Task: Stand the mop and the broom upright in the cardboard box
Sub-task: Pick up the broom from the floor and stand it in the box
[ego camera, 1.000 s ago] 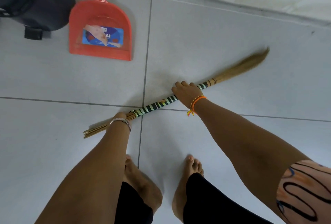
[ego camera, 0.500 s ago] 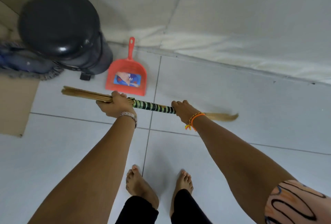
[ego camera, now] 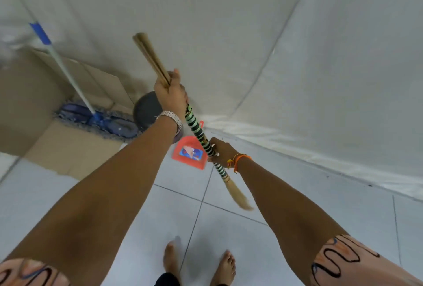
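I hold the broom [ego camera: 196, 129] off the floor, tilted steeply, stick end up and straw tip down. Its shaft is wrapped in green and black bands. My left hand [ego camera: 170, 94] grips it near the bare stick end. My right hand [ego camera: 220, 151] grips the banded shaft lower down, just above the straw. The mop [ego camera: 68, 75] stands in the open cardboard box [ego camera: 68, 150] at the left, its blue head on the box bottom and its pale pole leaning up to the left.
A dark round bin [ego camera: 147, 110] stands beside the box, partly behind my left hand. A red dustpan [ego camera: 190, 153] lies on the white tiles behind the broom. A white sheet covers the wall. My bare feet [ego camera: 199, 262] are at the bottom.
The broom went from lying on the floor, to level at waist height, to steeply tilted with the stick end raised. The view swung up, showing the box and mop.
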A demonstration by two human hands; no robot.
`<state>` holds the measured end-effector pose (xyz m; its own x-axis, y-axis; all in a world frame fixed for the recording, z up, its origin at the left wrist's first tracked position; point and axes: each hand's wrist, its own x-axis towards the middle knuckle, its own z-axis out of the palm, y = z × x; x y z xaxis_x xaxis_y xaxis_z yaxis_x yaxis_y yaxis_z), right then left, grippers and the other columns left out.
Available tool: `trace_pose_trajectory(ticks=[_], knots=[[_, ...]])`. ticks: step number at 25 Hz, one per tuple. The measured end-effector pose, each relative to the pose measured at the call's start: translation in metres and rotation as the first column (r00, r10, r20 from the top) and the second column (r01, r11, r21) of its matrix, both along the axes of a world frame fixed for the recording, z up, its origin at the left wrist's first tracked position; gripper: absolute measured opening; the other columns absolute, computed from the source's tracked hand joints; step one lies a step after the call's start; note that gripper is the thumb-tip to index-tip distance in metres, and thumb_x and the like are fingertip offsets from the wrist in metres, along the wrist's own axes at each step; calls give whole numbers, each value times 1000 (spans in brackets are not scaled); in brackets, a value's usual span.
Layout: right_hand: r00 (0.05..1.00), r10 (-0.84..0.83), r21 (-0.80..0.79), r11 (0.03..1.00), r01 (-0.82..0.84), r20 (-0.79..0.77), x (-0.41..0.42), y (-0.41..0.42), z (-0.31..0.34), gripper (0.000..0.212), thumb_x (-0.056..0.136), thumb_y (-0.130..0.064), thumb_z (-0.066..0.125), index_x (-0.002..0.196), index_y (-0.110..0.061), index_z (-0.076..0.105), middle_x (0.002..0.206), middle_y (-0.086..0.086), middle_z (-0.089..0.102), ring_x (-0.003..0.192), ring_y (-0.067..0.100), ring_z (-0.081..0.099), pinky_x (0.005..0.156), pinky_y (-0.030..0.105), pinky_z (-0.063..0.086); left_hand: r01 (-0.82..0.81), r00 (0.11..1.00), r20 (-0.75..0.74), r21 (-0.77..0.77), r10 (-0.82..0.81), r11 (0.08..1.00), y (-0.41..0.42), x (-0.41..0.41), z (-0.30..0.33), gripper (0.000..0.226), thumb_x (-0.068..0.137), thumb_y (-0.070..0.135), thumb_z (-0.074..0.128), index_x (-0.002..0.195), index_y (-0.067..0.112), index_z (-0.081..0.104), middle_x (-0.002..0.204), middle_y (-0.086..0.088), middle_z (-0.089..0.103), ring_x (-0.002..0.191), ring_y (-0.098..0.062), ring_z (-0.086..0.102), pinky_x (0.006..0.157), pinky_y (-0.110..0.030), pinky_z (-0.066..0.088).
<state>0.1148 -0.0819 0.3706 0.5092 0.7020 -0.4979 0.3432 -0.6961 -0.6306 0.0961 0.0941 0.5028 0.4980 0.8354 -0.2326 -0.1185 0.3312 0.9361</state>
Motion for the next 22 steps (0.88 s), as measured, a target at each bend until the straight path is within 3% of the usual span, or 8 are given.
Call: trace_pose_trajectory(ticks=[3,9,11,15,18,22], knots=[[998,59,69,996,-60,10,-16,45,46,49,80,-12,66,126,-11,49,121,14,63,107,28,57,95,42,46,103,994,31,99,-106,990,28,-10,58,26,103,20,58,80,16,45,44,2,38,32,-11,33,38,-22,29],[998,63,112,992,-65,20,-57,171,86,37,77,-16,67,113,-14,57,111,13,68,104,32,61,95,47,49,288,955,6,234,-298,929,130,-58,114,22,100,21,62,81,19,52,43,2,45,35,-15,39,42,-24,39],[998,60,121,991,-64,33,-80,223,94,33,76,-18,69,108,-14,59,110,12,69,102,32,62,94,47,49,308,948,-3,263,-318,915,175,-80,125,23,100,19,62,79,17,51,42,2,45,33,-15,39,41,-24,39],[997,69,131,989,-65,-22,-124,313,110,29,81,-15,64,109,-10,57,108,11,66,94,25,57,84,33,44,340,937,-33,319,-348,885,259,-123,137,25,101,18,61,78,17,52,42,2,44,32,-13,40,39,-23,40],[998,69,157,985,-67,-5,-153,369,116,29,82,-16,61,110,-10,56,107,12,65,92,26,57,80,31,41,345,937,-59,327,-345,880,317,-150,148,29,100,20,61,75,17,49,42,3,44,33,-13,40,42,-25,40],[993,106,157,981,-112,42,-182,437,126,14,82,-18,62,94,-14,54,92,11,62,83,26,54,76,34,42,298,954,-77,296,-289,907,382,-178,159,32,99,21,63,74,17,44,42,4,44,35,-15,39,45,-26,40]])
